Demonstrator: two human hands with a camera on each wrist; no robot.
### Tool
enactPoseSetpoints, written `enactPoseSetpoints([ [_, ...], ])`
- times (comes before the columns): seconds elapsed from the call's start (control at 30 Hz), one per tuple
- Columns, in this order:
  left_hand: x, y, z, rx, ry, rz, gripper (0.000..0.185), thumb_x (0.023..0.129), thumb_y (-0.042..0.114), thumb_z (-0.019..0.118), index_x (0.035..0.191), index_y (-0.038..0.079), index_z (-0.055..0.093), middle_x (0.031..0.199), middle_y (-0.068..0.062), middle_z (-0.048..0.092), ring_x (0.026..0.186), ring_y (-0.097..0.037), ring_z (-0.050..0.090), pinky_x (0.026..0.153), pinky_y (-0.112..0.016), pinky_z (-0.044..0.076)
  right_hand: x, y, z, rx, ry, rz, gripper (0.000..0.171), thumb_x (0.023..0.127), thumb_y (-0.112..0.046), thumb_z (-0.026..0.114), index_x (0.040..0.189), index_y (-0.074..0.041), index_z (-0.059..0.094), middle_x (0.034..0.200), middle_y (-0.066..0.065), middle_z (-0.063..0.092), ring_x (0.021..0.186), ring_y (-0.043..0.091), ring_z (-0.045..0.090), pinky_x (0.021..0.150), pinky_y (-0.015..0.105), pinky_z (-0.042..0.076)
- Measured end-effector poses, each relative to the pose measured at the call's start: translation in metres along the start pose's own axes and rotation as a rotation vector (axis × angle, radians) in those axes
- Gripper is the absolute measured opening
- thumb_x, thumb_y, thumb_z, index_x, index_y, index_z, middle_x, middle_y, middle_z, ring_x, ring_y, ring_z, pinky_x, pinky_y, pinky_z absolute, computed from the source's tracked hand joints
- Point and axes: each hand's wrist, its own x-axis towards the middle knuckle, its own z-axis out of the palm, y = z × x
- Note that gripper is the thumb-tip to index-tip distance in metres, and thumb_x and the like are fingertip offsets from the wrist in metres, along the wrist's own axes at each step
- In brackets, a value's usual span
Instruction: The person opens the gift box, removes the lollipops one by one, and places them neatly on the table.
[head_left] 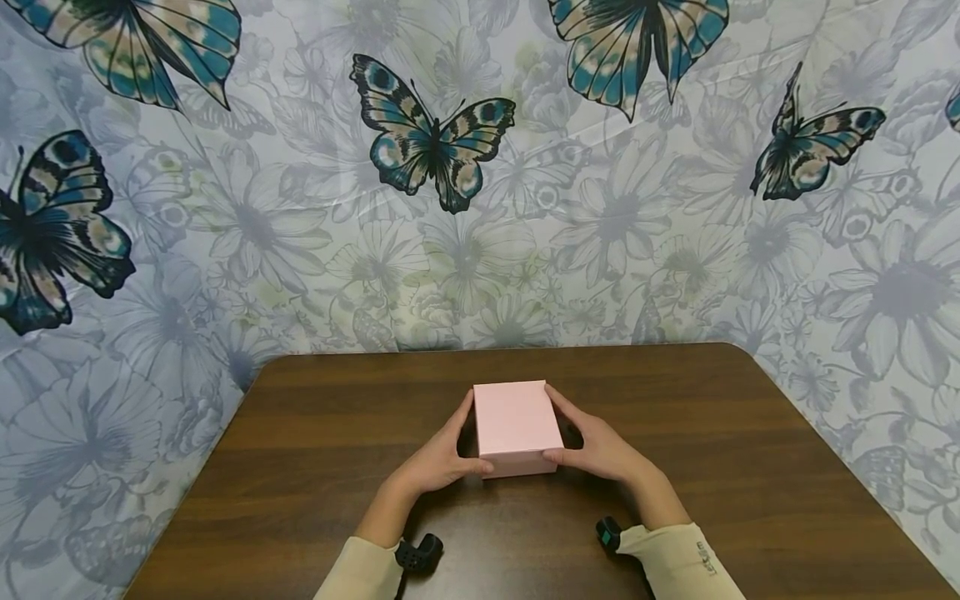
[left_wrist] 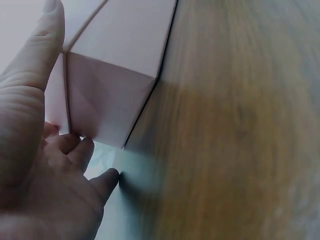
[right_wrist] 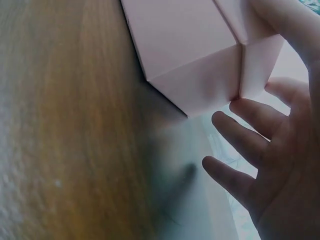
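A pink box (head_left: 517, 419) sits on the brown table, its plain square top facing up. A seam runs round its sides near the top, like a lid's edge, seen on the box (left_wrist: 107, 95) in the left wrist view. My left hand (head_left: 438, 454) grips its left side, thumb on the front face and fingertips at the far left corner. Mirroring it, my right hand (head_left: 600, 446) holds the right side, thumb at the front and fingers reaching the back. Lower fingers of the right hand (right_wrist: 285, 145) are spread, apart from the box. The box's inside is hidden.
The wooden table (head_left: 337, 408) has rounded far corners. Behind it hangs a pale cloth (head_left: 622, 275) printed with flowers and butterflies. Dark bands with small devices, such as the left one (head_left: 420, 552), are at both wrists beside the cream sleeves.
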Motion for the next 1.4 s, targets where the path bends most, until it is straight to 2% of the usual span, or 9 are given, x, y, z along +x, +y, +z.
enactPoseSetpoints([
  [0.27, 0.0, 0.001, 0.0, 0.025, 0.013, 0.032, 0.122, 0.081, 0.048, 0.078, 0.161, 0.022, -0.009, 0.17, -0.007, -0.002, 0.157, -0.03, 0.005, 0.125, -0.057, 0.015, 0.0, -0.005, -0.003, -0.005, 0.008, 0.004, 0.097, 0.084, -0.051, 0.074, 0.16, -0.037, 0.016, 0.164, 0.006, 0.031, 0.145, 0.039, 0.039, 0.113, 0.067, 0.034],
  [0.63, -0.001, 0.009, -0.005, 0.04, 0.037, 0.077, 0.122, 0.079, 0.056, 0.076, 0.16, 0.028, -0.011, 0.17, -0.006, -0.004, 0.157, -0.029, 0.006, 0.124, -0.057, 0.016, -0.002, -0.012, -0.007, -0.004, 0.025, -0.009, 0.097, 0.085, -0.051, 0.073, 0.16, -0.04, 0.012, 0.165, 0.004, 0.027, 0.146, 0.04, 0.037, 0.111, 0.068, 0.035],
  [0.93, -0.001, 0.015, -0.006, 0.076, 0.042, 0.05, 0.121, 0.081, 0.047, 0.079, 0.158, 0.034, -0.013, 0.17, 0.002, -0.004, 0.156, -0.024, 0.008, 0.125, -0.054, 0.018, -0.004, -0.016, -0.012, -0.009, 0.056, -0.024, 0.099, 0.084, -0.051, 0.074, 0.159, -0.042, 0.011, 0.165, 0.004, 0.027, 0.147, 0.041, 0.036, 0.109, 0.07, 0.035],
  [1.07, -0.001, 0.018, -0.007, 0.085, 0.056, 0.063, 0.121, 0.082, 0.039, 0.081, 0.159, 0.031, -0.012, 0.17, -0.003, -0.003, 0.156, -0.027, 0.009, 0.124, -0.056, 0.019, -0.003, -0.017, -0.012, -0.028, 0.072, -0.049, 0.098, 0.085, -0.051, 0.074, 0.16, -0.041, 0.011, 0.166, 0.003, 0.026, 0.147, 0.04, 0.037, 0.109, 0.069, 0.037],
  [1.23, -0.004, 0.023, -0.009, 0.084, 0.073, 0.077, 0.122, 0.081, 0.033, 0.083, 0.159, 0.032, -0.011, 0.17, -0.002, -0.002, 0.156, -0.029, 0.01, 0.124, -0.057, 0.019, -0.002, -0.02, -0.013, -0.022, 0.079, -0.07, 0.098, 0.085, -0.05, 0.074, 0.16, -0.041, 0.012, 0.166, 0.001, 0.026, 0.147, 0.038, 0.036, 0.11, 0.068, 0.037],
  [1.3, -0.005, 0.026, -0.011, 0.081, 0.075, 0.079, 0.122, 0.081, 0.032, 0.083, 0.159, 0.032, -0.011, 0.17, 0.0, -0.003, 0.156, -0.028, 0.009, 0.124, -0.056, 0.019, -0.002, -0.022, -0.013, -0.02, 0.085, -0.075, 0.098, 0.085, -0.05, 0.074, 0.16, -0.04, 0.012, 0.166, 0.001, 0.027, 0.148, 0.037, 0.036, 0.109, 0.068, 0.037],
  [1.4, -0.006, 0.029, -0.014, 0.086, 0.078, 0.094, 0.122, 0.08, 0.04, 0.082, 0.159, 0.032, -0.011, 0.17, -0.001, -0.002, 0.156, -0.028, 0.009, 0.124, -0.056, 0.019, -0.002, -0.025, -0.013, -0.022, 0.092, -0.084, 0.098, 0.085, -0.049, 0.074, 0.16, -0.04, 0.011, 0.166, 0.001, 0.027, 0.148, 0.036, 0.036, 0.11, 0.067, 0.037],
])
